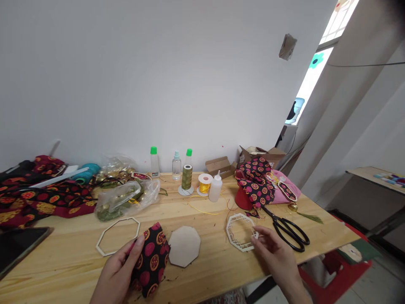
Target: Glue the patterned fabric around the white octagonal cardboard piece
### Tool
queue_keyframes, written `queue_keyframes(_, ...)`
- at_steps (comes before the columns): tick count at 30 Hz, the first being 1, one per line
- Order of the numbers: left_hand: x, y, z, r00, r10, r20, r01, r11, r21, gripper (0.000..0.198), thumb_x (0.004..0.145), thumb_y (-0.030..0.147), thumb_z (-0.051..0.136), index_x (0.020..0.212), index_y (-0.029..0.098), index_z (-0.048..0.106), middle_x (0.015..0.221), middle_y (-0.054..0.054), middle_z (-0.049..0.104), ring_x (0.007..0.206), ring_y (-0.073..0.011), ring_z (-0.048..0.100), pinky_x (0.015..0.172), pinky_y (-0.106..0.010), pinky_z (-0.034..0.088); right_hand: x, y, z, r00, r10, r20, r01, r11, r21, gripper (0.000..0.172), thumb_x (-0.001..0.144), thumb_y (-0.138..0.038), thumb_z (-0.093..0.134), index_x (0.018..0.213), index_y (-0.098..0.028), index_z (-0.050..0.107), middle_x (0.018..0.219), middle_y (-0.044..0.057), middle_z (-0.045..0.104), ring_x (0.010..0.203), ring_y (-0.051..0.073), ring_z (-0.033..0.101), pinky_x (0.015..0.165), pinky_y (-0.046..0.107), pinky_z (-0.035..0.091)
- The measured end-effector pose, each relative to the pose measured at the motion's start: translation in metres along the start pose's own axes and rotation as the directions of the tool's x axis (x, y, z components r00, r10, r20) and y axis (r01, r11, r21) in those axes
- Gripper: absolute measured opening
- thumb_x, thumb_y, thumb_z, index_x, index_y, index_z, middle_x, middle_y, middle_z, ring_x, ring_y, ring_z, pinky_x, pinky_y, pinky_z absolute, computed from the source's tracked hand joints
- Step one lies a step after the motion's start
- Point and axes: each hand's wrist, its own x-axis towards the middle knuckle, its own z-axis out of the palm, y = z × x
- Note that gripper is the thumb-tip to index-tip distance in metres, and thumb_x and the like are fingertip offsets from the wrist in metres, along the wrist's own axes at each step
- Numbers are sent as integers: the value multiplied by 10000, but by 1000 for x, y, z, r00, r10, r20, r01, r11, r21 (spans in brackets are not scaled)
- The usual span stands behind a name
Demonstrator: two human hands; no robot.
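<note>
In my left hand (122, 268) is a piece of dark patterned fabric (154, 259), pinched under the thumb near the table's front. My right hand (272, 249) has its thumb and fingers on the right edge of a pale octagonal lattice frame (232, 240). Between the hands lies a plain octagonal board (185, 246), its left edge close to the fabric. A thin octagonal ring (100, 247) rests on the table beyond my left hand. Black-handled scissors (289, 232) lie to the right of the lattice frame.
Along the wall stand a green thread spool (187, 177), a yellow cord spool (205, 185) and a white squeeze bottle (215, 188). Plastic bags (126, 198) and patterned cloth (47, 196) pile up at left. A pink pouch (284, 188) sits at right, near an open carton (272, 155).
</note>
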Motion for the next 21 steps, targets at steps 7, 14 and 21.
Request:
queue_keyframes(7, -2, 2, 0, 1000, -21, 6, 21, 1000, -6, 491, 484, 462, 742, 882, 188, 653, 693, 7, 712, 653, -205, 644, 564, -233, 519, -7, -30, 7, 981, 192, -30, -169, 916, 364, 288, 536, -311, 748, 727, -175, 580, 574, -29, 590, 486, 105, 542, 479, 213, 471)
queue_keyframes(14, -4, 4, 1, 997, -44, -65, 38, 995, -95, 432, 533, 367, 734, 916, 195, 631, 744, 3, 710, 710, -210, 645, 467, -210, 499, -18, -53, 16, 801, 211, -561, 145, 840, 523, 226, 603, -287, 711, 796, -229, 609, 766, -45, 624, 598, 69, 567, 546, 153, 499)
queue_keyframes(21, -9, 9, 4, 988, -81, -131, 57, 983, -175, 327, 623, 273, 671, 936, 188, 621, 748, -10, 706, 691, -204, 647, 415, -202, 478, -16, -46, 23, 815, 331, -476, -13, 830, 557, 278, 533, -293, 755, 777, -207, 655, 711, -32, 641, 557, 63, 566, 515, 118, 487)
